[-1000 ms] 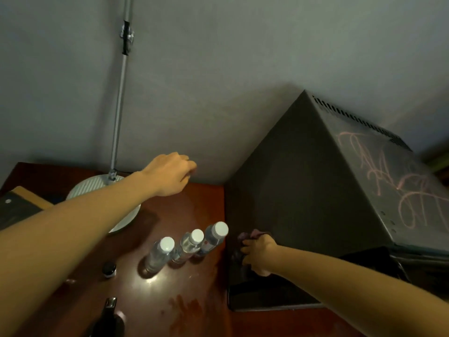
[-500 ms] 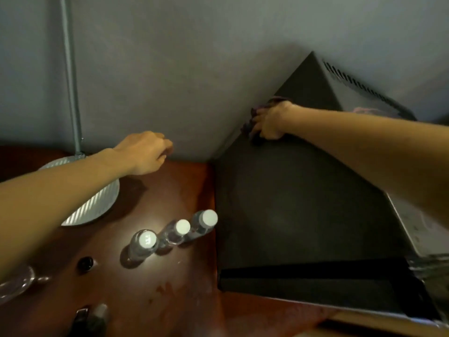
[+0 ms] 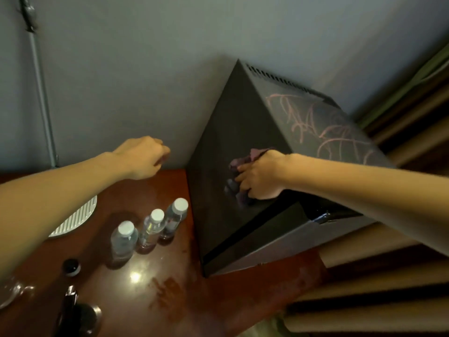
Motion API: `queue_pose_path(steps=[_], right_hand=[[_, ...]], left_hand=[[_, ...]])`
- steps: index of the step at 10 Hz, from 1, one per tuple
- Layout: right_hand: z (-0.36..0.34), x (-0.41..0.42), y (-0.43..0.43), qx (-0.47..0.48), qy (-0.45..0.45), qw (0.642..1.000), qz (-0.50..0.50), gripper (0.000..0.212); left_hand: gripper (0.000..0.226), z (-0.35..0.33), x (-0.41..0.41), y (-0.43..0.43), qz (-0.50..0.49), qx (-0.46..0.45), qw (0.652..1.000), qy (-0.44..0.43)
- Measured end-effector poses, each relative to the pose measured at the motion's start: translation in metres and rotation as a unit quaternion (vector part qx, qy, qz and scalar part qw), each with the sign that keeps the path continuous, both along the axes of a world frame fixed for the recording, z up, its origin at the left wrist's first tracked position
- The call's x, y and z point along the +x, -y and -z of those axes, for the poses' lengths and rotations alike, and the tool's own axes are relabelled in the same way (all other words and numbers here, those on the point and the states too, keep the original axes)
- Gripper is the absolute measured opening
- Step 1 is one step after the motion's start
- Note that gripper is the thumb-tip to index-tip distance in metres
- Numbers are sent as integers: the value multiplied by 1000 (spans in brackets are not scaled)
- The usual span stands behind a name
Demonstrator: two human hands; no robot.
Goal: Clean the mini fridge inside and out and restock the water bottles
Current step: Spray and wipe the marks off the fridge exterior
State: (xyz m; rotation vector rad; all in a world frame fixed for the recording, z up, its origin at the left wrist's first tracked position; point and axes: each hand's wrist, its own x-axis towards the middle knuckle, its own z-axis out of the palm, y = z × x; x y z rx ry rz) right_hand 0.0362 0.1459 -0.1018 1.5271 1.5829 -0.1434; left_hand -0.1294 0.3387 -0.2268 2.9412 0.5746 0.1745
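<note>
A black mini fridge [image 3: 233,132] stands on the reddish-brown table [image 3: 155,295] against the grey wall. Pink scribbles [image 3: 323,125] mark its top. My right hand [image 3: 261,176] presses a purple cloth [image 3: 239,183] against the fridge's left side, about halfway up. Three clear water bottles [image 3: 150,227] with white caps stand in a row on the table, just left of the fridge. My left hand [image 3: 143,156] hovers near the wall above the table, fingers curled, holding nothing.
A ribbed white lamp base [image 3: 75,220] with a thin metal pole [image 3: 41,93] stands at the left. A small black cap [image 3: 71,266], a glass [image 3: 9,290] and a dark bottle [image 3: 70,310] sit near the table's front left. Curtain folds [image 3: 379,283] hang at the right.
My right hand with the cloth went from the fridge side's lower front up to its top back edge, then came down to mid-height. The left hand stayed near the wall.
</note>
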Motion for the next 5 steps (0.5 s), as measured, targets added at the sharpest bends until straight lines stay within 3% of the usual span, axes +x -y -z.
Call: queue_pose_path(steps=[2,3,5], right_hand=[[-35,-28,42,49,33,998,0,34],[-34,-27,49,9,9,999,42,35],[-11,-46,44,35,70,997,-22,24]], left_hand=[[25,-44,3,19,40,55,997,22],[25,-57,0,30,43,67,997,18],[26,-61,-21,54,18,66,998,-6]])
